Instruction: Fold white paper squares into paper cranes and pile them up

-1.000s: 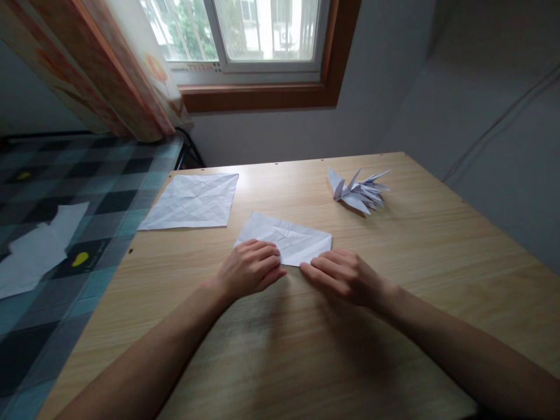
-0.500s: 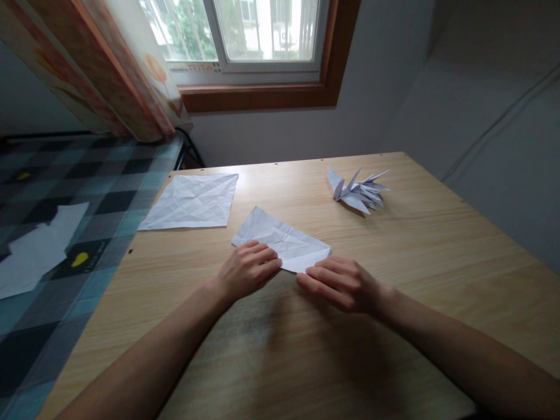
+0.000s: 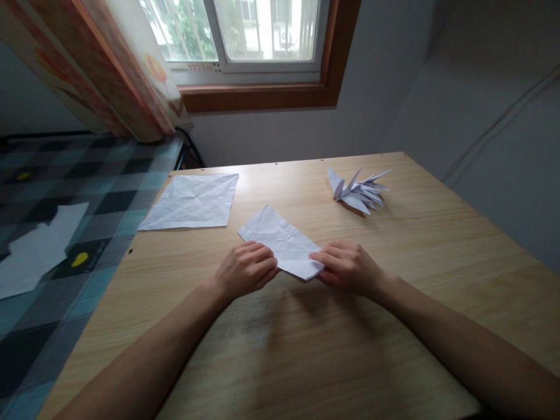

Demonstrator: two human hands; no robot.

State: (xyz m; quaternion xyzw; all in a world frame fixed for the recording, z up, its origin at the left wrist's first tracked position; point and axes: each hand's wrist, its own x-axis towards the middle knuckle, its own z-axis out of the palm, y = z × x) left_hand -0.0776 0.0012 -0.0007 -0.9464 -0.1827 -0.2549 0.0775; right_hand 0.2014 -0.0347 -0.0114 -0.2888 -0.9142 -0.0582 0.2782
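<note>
Head-worn camera, single view: line of sight forward and down across the counter (image 3: 280, 361) from the wearer's side. Near field — the forearms (image 3: 161, 344) appear at 4 and 7 o'clock, with the left hand (image 3: 247, 267) and right hand (image 3: 350, 266) just below frame centre. Far field — the window (image 3: 262, 35) stands at 12 o'clock. Coverage reaches the checked cloth (image 3: 111, 227) at 9 o'clock and the wall (image 3: 494, 151) at 2 o'clock.
</note>
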